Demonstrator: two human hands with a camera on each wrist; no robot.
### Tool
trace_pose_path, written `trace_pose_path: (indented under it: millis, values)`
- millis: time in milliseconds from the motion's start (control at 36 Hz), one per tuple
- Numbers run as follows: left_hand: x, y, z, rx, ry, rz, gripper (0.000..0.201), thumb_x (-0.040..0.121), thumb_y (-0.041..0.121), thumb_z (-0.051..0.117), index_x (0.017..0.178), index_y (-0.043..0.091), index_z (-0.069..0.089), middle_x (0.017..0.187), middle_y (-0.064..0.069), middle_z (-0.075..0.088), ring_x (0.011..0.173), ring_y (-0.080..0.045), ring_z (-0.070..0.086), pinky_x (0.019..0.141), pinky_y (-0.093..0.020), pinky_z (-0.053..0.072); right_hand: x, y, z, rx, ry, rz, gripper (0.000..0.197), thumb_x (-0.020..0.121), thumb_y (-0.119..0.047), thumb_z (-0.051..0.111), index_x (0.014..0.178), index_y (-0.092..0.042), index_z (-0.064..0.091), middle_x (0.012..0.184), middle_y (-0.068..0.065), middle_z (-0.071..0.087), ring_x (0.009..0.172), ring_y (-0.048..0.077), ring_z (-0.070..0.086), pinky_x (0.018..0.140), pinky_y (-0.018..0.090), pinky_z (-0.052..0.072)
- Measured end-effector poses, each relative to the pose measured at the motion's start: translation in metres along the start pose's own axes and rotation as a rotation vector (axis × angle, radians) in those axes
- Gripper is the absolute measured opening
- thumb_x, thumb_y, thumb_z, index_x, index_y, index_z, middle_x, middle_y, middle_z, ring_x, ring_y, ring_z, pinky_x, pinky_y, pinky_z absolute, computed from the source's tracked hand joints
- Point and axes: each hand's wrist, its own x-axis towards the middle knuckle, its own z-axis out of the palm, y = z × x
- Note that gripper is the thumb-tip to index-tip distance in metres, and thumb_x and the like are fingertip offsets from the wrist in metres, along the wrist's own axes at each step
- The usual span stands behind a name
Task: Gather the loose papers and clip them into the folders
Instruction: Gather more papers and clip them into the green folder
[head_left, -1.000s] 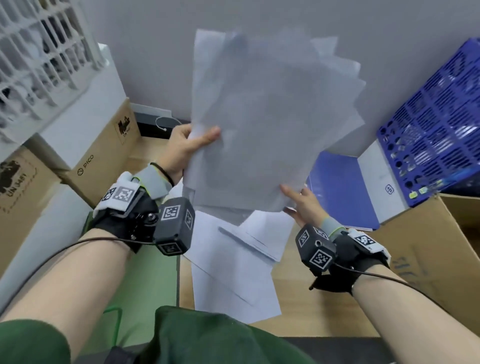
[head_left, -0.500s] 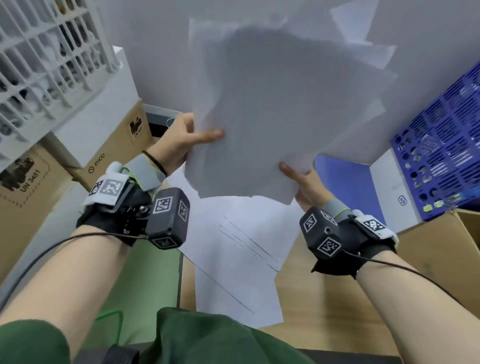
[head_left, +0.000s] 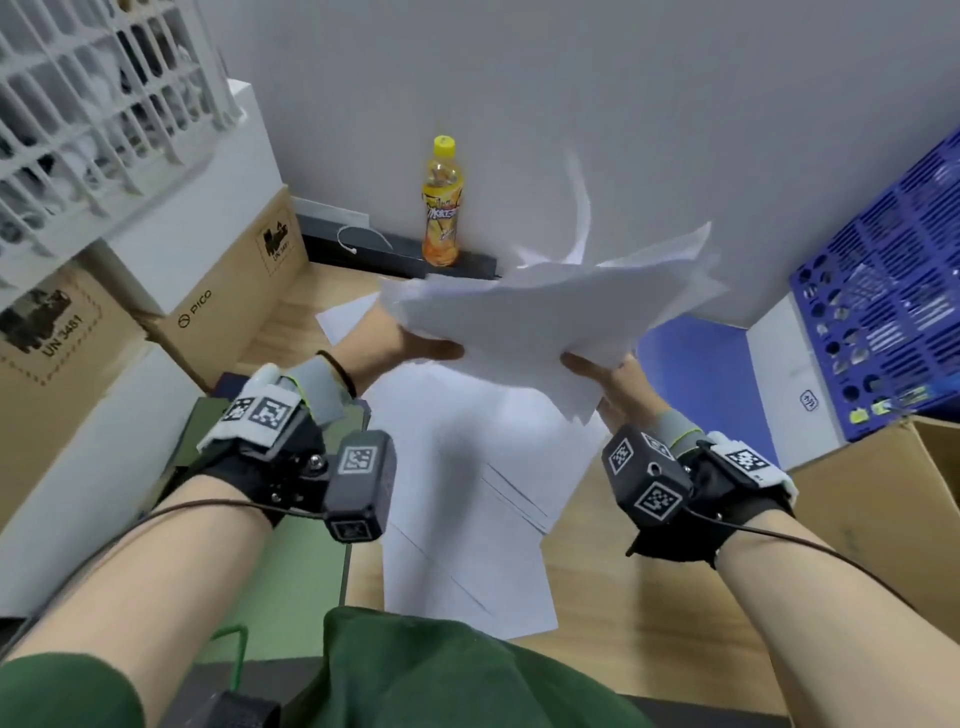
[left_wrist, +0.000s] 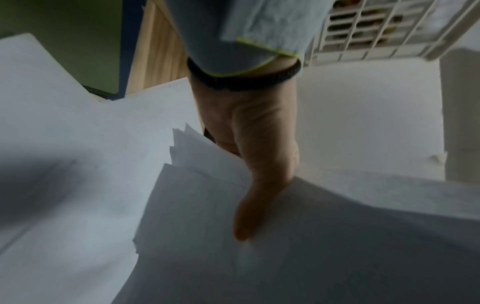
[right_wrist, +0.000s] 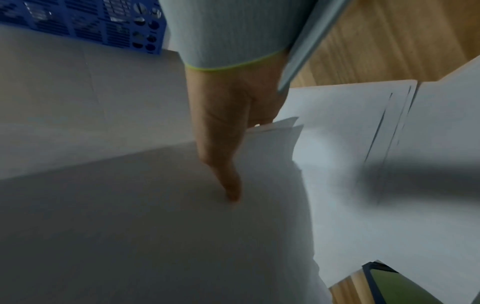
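Since a second ago the stack (head_left: 545, 322) has tipped from nearly upright, facing the person, to nearly flat, with its far edge swung away toward the wall, and a bottle (head_left: 440, 202) that it hid now shows by the wall.

Both forearms reach forward over the desk (head_left: 613, 587), wrists raised. The left hand (head_left: 410, 343) grips the stack's near left edge, thumb pressed flat on top and pointing right; its fingers are hidden beneath the paper. The right hand (head_left: 602, 371) pinches the near right corner, thumb on top and pointing left, fingers likewise hidden under the sheets.

The stack is held in the air between the hands, above the loose sheets (head_left: 467, 509) lying on the desk. Its sheets are fanned and uneven, the long axis running away from the person up to the right, and one far sheet curls upward. A blue folder (head_left: 691, 374) lies to the right on the desk, partly under the stack.
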Motion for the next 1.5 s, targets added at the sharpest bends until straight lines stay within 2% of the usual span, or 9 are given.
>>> trace_pose_path:
  millis: [194, 306, 444, 583, 833, 972, 1278, 1417, 1500]
  values:
    - [-0.006, -0.020, -0.001, -0.091, 0.016, -0.004, 0.050, 0.064, 0.028, 0.077, 0.109, 0.010, 0.065, 0.106, -0.019, 0.067, 0.092, -0.026, 0.063, 0.081, -0.043, 0.053, 0.000, 0.010, -0.020, -0.098, -0.011, 0.021, 0.096, 0.064, -0.013, 0.084, 0.144, -0.026, 0.032, 0.141, 0.004, 0.041, 0.119, 0.014, 0.049, 0.085, 0.026, 0.049]
    - [-0.012, -0.036, 0.023, 0.040, 0.048, -0.062, 0.023, 0.076, 0.009, 0.075, 0.095, 0.000, 0.068, 0.077, -0.005, 0.070, 0.082, -0.005, 0.063, 0.075, -0.011, 0.048, -0.003, 0.015, -0.024, -0.133, 0.030, 0.058, 0.111, 0.063, -0.006, 0.081, 0.150, -0.030, 0.017, 0.145, 0.005, 0.036, 0.125, 0.016, 0.042, 0.087, 0.024, 0.038]
    - [-0.017, -0.039, 0.030, -0.095, 0.117, -0.100, 0.020, 0.075, 0.025, 0.077, 0.095, 0.025, 0.074, 0.102, 0.000, 0.074, 0.096, -0.016, 0.067, 0.091, -0.034, 0.052, -0.006, 0.018, -0.036, -0.141, 0.065, 0.055, 0.095, 0.062, -0.015, 0.075, 0.145, -0.017, 0.029, 0.127, -0.001, 0.052, 0.107, 0.004, 0.054, 0.086, 0.018, 0.037]
    - [-0.013, -0.027, 0.024, -0.254, 0.119, -0.080, 0.035, 0.061, 0.025, 0.081, 0.095, 0.021, 0.075, 0.106, -0.008, 0.072, 0.097, -0.024, 0.067, 0.089, -0.043, 0.054, -0.009, 0.002, -0.035, -0.150, -0.099, 0.003, 0.035, 0.083, 0.003, 0.064, 0.114, -0.011, 0.055, 0.098, -0.004, 0.065, 0.071, -0.011, 0.064, 0.058, 0.002, 0.045]
    - [-0.012, -0.038, 0.024, -0.250, 0.281, -0.156, 0.056, 0.057, 0.031, 0.085, 0.106, 0.008, 0.068, 0.107, -0.010, 0.072, 0.095, -0.023, 0.069, 0.083, -0.034, 0.056, -0.003, 0.013, -0.028, -0.156, -0.216, 0.039, 0.022, 0.072, -0.007, 0.077, 0.092, -0.013, 0.069, 0.096, 0.008, 0.071, 0.085, 0.019, 0.068, 0.085, 0.032, 0.056]
    - [-0.011, -0.035, 0.024, -0.171, 0.240, -0.240, 0.016, 0.090, 0.018, 0.064, 0.104, 0.010, 0.067, 0.095, 0.001, 0.075, 0.084, -0.013, 0.070, 0.077, -0.027, 0.056, 0.005, 0.025, -0.033, -0.158, -0.056, 0.058, 0.020, 0.079, -0.003, 0.073, 0.089, -0.019, 0.064, 0.089, 0.000, 0.070, 0.073, 0.013, 0.069, 0.068, 0.027, 0.057]
    - [-0.015, -0.055, 0.012, -0.033, 0.410, -0.318, 0.016, 0.091, 0.026, 0.063, 0.105, 0.022, 0.069, 0.111, -0.008, 0.067, 0.099, -0.024, 0.061, 0.093, -0.043, 0.047, 0.004, 0.038, -0.067, -0.164, 0.268, 0.119, 0.029, 0.086, 0.001, 0.063, 0.114, 0.004, 0.059, 0.087, 0.009, 0.062, 0.058, 0.011, 0.060, 0.039, 0.011, 0.045]
    - [-0.022, -0.075, -0.008, 0.167, 0.444, -0.378, 0.035, 0.094, 0.022, 0.055, 0.128, 0.012, 0.058, 0.130, -0.007, 0.059, 0.120, -0.028, 0.055, 0.107, -0.046, 0.040, 0.004, 0.048, -0.096, -0.219, 0.314, 0.197, 0.031, 0.084, -0.006, 0.066, 0.113, 0.005, 0.061, 0.112, 0.018, 0.066, 0.097, 0.030, 0.063, 0.084, 0.036, 0.052]
    - [-0.027, -0.065, -0.002, 0.250, 0.399, -0.428, 0.034, 0.099, 0.012, 0.045, 0.131, 0.008, 0.055, 0.134, -0.013, 0.056, 0.127, -0.039, 0.046, 0.107, -0.046, 0.034, 0.002, 0.048, -0.099, -0.281, 0.263, 0.235, 0.028, 0.085, -0.009, 0.066, 0.110, 0.002, 0.061, 0.100, 0.013, 0.064, 0.087, 0.027, 0.061, 0.075, 0.033, 0.051]
